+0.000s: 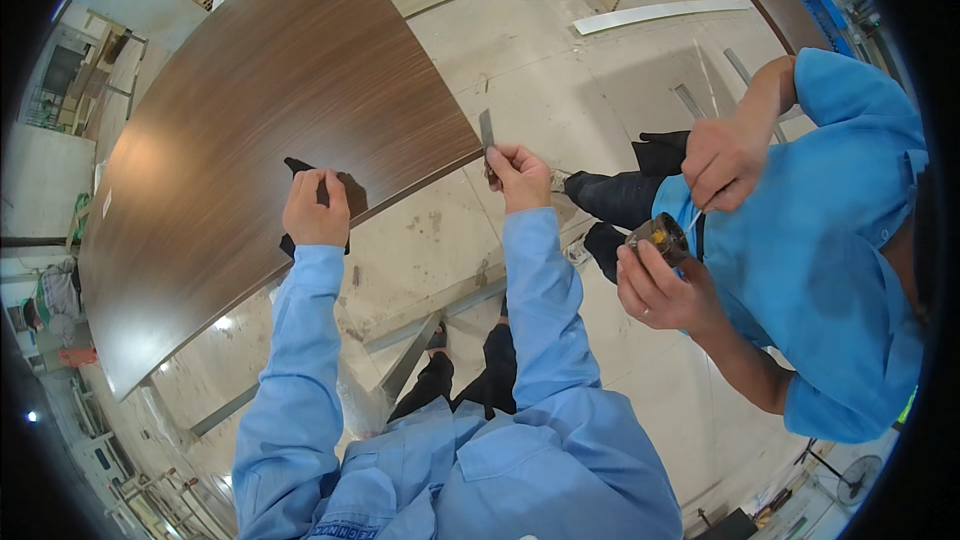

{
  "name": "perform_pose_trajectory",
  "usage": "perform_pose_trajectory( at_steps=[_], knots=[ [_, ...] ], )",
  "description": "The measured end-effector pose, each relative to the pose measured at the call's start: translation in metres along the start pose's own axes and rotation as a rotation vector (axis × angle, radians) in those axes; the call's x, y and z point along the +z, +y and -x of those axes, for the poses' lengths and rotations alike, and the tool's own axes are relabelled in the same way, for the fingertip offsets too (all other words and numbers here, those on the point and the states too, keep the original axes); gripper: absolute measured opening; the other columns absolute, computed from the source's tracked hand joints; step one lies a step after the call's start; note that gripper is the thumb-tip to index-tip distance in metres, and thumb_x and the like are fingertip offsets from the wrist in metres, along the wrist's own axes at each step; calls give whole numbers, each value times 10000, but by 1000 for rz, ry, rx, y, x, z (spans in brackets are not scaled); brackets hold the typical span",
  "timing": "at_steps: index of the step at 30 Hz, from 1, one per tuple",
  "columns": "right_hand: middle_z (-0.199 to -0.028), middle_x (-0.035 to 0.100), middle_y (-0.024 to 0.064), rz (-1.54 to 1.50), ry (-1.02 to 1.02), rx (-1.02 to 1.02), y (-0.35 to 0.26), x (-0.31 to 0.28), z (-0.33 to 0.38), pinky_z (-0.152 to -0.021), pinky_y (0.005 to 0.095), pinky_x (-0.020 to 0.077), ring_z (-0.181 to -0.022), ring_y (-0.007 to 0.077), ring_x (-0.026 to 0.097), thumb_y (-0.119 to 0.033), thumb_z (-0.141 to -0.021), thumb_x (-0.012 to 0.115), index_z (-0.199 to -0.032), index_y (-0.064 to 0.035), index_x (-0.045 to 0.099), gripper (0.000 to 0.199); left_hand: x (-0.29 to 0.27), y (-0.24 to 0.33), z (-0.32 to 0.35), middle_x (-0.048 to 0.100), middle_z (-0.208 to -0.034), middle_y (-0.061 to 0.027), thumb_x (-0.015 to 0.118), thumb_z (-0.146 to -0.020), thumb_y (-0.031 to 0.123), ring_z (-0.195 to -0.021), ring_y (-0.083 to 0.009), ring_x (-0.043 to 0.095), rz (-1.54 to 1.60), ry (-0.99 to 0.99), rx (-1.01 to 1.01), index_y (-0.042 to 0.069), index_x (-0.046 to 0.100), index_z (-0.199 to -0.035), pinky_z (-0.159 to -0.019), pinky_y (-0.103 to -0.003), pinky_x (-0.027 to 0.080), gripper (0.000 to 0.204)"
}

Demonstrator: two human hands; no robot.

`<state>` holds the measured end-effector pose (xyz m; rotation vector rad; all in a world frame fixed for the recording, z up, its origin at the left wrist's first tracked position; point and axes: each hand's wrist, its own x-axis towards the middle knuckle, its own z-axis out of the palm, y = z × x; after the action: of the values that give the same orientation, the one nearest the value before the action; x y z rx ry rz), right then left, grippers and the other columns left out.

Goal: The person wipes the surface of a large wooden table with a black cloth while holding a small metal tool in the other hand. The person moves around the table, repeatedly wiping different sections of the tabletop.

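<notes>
A worker in a blue long-sleeved shirt stands over a dark wood-grain panel, both arms reaching forward from the lower edge of the head view. The left hand is clenched on a black cloth, pressing it onto the panel close to the near edge, with cloth showing above and below the fingers. The right hand grips a flat grey blade by its lower end; the blade stands just off the panel's right corner, its long axis running almost straight up the picture, the free end pointing away from the worker. The panel itself stretches from lower left to upper right, resting above a pale concrete floor. To the right, a second person in a blue short-sleeved shirt holds a small round container in one hand and dips a thin stick into it with the other hand. Boards and pale strips lie on the floor beyond.
</notes>
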<state>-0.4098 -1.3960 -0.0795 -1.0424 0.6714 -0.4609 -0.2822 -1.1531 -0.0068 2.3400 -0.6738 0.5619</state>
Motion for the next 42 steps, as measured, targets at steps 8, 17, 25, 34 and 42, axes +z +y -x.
perform_pose_trajectory(
  at_steps=[8,17,25,34,42],
  knots=[
    [-711,680,53,116,88,-104,37,-8,-11,-535,251,473,-629,108,618,-76,-881,725,-935,18,702,111,-2,-2,-2,653,-880,-111,645,-918,121,-799,-326,642,-12,-30,11,51,652,-906,-720,-385,514,71],
    [-730,679,50,215,251,181,125,-72,71,-509,261,470,-627,106,611,-94,-851,738,-874,-9,692,100,104,134,-29,698,-970,-98,671,-861,45,-933,-294,650,249,-232,632,93,702,-1040,-912,-394,493,188],
    [-802,681,13,72,295,246,130,-110,85,-513,241,472,-625,89,602,-138,-906,737,-978,-43,685,129,109,101,56,730,-855,-64,630,-877,50,-772,-211,663,418,-1138,106,69,722,-1075,-767,-336,525,219],
    [-785,671,14,123,290,247,140,-146,113,-510,236,466,-608,87,581,-124,-915,727,-959,-37,680,108,165,112,67,670,-1001,-77,753,-908,208,-772,-136,586,1496,-204,-1043,29,640,-1220,-741,-279,532,376],
    [-764,662,56,215,329,342,167,-208,164,-491,255,483,-562,108,572,-84,-904,727,-966,8,661,129,94,120,102,662,-663,-82,574,-1018,340,-637,-175,631,853,-717,-734,-7,692,-741,-654,-297,492,460]
  ],
)
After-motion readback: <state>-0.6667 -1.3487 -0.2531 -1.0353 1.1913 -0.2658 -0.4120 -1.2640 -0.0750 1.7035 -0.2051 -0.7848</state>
